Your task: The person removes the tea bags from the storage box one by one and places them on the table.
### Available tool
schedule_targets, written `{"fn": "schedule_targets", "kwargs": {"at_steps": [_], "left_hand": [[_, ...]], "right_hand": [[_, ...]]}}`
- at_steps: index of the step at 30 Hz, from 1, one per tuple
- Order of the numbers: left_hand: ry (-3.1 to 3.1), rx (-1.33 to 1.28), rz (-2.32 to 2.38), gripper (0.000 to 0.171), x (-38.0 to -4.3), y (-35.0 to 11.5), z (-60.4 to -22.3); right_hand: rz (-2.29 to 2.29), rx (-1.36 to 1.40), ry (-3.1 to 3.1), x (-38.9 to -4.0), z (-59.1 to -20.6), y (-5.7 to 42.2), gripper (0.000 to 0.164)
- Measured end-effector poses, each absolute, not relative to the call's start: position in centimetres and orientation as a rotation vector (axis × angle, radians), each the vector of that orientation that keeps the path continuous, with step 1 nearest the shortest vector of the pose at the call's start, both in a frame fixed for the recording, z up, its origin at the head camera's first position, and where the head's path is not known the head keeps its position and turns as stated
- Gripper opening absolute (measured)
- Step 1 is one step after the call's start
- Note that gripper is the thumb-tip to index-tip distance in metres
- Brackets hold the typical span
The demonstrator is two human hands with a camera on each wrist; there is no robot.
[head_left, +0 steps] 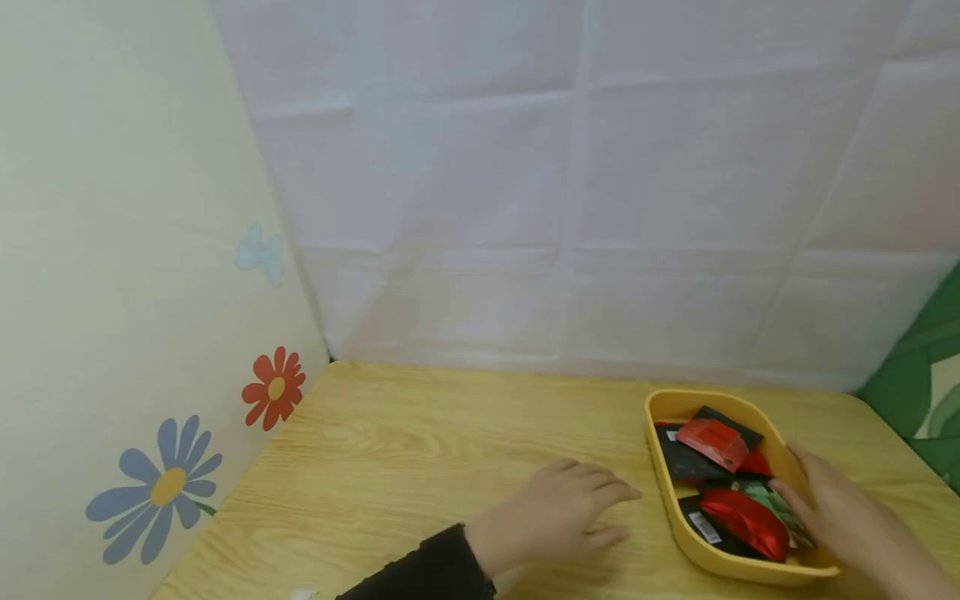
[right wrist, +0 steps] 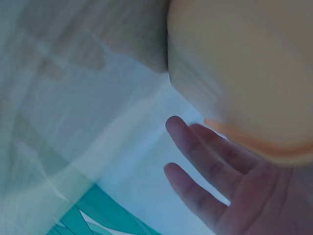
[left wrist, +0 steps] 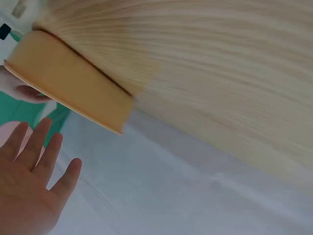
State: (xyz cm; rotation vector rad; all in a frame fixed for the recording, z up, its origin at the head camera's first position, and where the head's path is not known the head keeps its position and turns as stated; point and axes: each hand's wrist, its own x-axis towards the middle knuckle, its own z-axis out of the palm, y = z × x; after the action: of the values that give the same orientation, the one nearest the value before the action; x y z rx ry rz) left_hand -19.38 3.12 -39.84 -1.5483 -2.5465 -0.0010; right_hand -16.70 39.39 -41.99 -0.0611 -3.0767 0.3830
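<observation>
The yellow tray stands upright on the wood-grain worktop, its raised wall probably there to keep loose packets together. Inside it, a light red sachet lies across a black packet at the far end; at the near end, a shiny red packet overlaps a barcoded black packet beside a green packet, a jumble that suggests dropping in rather than stacking.

Right of the tray, the right grip straddles the rim, thumb inside and fingers outside, a placing that would suit steadying the wall; whether it pinches cannot be told. Left of the tray and apart from it, the left grip is released, fingers spread, holding nothing.
</observation>
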Motion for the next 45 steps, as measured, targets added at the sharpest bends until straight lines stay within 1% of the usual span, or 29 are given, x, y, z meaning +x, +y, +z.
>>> {"fn": "schedule_targets", "kwargs": {"at_steps": [3,7,9,17,25,31,39,45], "left_hand": [[-2.576,-1.596,-0.001,0.054,-19.4,5.8,-39.4],[-2.625,-1.633,-0.008,0.053,-19.7,8.5,-39.6],[-2.648,-1.639,-0.005,0.052,-19.9,9.6,-40.0],[-2.76,-1.583,-0.019,0.046,-20.5,13.6,-40.9],[-2.793,-1.573,0.023,0.055,-20.5,17.4,-41.0],[-2.808,-1.566,0.037,0.06,-20.6,18.2,-41.1],[-2.775,-1.57,0.045,0.063,-20.2,18.9,-40.8],[-2.735,-1.571,0.011,0.062,-20.2,19.4,-40.9]], "right_hand": [[0.366,-0.073,-3.06,-16.5,-41.8,38.9,0.061],[0.349,-0.036,-2.997,-16.2,-41.9,38.3,0.042],[0.346,-0.017,-2.988,-16.2,-42.1,38.2,0.038],[0.349,-0.136,-3.124,-16.5,-42.4,38.1,0.043],[0.352,-0.051,-3.046,-16.1,-42.9,38.2,0.043],[0.386,-0.027,-3.042,-16.1,-42.9,38.0,0.044],[0.396,0.003,-3.021,-15.4,-42.7,38.4,0.044],[0.398,-0.114,-3.103,-15.5,-42.4,38.9,0.047]]}}
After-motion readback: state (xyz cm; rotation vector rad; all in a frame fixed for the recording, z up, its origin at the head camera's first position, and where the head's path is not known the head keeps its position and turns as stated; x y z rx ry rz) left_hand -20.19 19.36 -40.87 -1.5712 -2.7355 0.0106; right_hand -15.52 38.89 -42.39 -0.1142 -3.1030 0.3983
